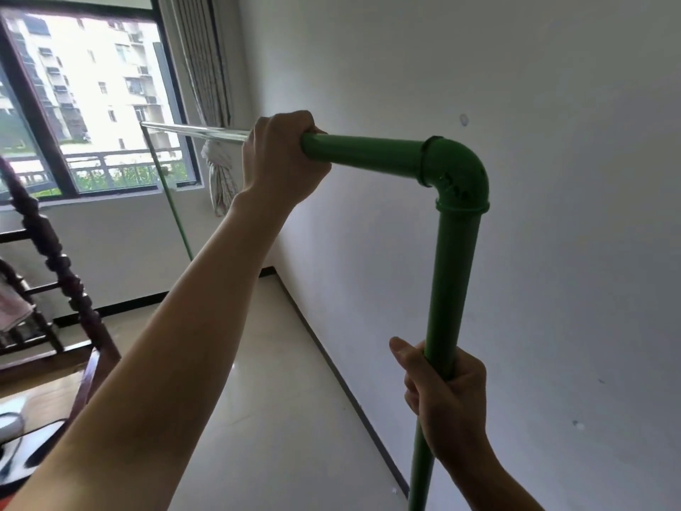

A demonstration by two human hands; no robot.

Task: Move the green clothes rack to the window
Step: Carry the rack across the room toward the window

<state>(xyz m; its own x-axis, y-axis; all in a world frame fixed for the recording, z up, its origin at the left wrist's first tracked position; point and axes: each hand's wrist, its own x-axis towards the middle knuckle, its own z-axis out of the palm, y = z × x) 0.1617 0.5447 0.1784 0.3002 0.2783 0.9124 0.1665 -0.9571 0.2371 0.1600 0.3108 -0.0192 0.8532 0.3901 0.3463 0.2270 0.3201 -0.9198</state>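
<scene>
Left hand (283, 160), at 12 o'clock from centre: fingers wrapped fully over the horizontal top bar of the green clothes rack (368, 151), clamped tight, palm down. Right hand (444, 389), at 5 o'clock: closed around the rack's near upright, thumb laid up along the tube. Rack built of smooth, round green plastic pipe; moulded elbow joint (457, 175) with ribbed collars, at 2 o'clock, linking bar to upright. Beyond the left hand, top bar seen running away toward 10 o'clock, glare turning it pale; thin far upright (173, 212) dropping from its end, just in front of the window (92, 101). Rack thus held along the plain white wall (516, 86) at 3 o'clock, its far end near the window and its near end in both hands. Dark-framed window at 10 o'clock, balcony railing and apartment blocks outside. Striped curtain (217, 116) gathered and tied at 11 o'clock, beside the far end of the bar. Glossy pale tiled floor (280, 400) at 6 o'clock, dark skirting along its edge. Turned dark-wood furniture post (48, 245) at 9 o'clock, well apart from the rack.
</scene>
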